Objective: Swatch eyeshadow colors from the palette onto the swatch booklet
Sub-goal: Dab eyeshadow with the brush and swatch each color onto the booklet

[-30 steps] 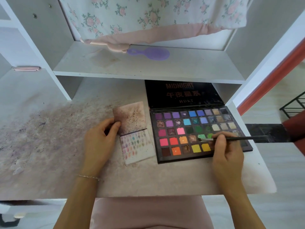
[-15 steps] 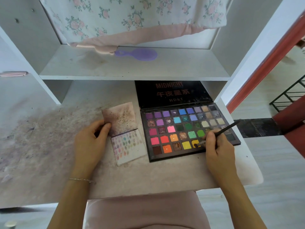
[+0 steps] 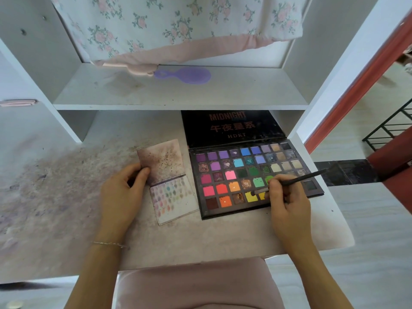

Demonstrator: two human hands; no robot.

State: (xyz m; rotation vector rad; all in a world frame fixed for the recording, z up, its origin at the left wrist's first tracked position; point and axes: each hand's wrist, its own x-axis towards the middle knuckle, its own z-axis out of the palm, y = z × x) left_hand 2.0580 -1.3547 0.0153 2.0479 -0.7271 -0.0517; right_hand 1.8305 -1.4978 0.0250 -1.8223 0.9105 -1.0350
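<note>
Eyeshadow palette [image 3: 245,172] is laid open on the stained desk [image 3: 55,197], where a brush [image 3: 289,181] pinched by the right hand [image 3: 287,204] is pressed into a yellow pan [image 3: 251,196]. Beside it, the swatch booklet [image 3: 169,181] is gripped at its edge by the left hand [image 3: 120,195].

The right hand [image 3: 287,204] covers the near right corner of the palette [image 3: 252,177], hiding the pans beneath and part of the brush [image 3: 296,179]. Left of the palette, the swatch booklet [image 3: 171,181] carries dabs too small to name; the left hand [image 3: 121,192] hides its far left edge
</note>
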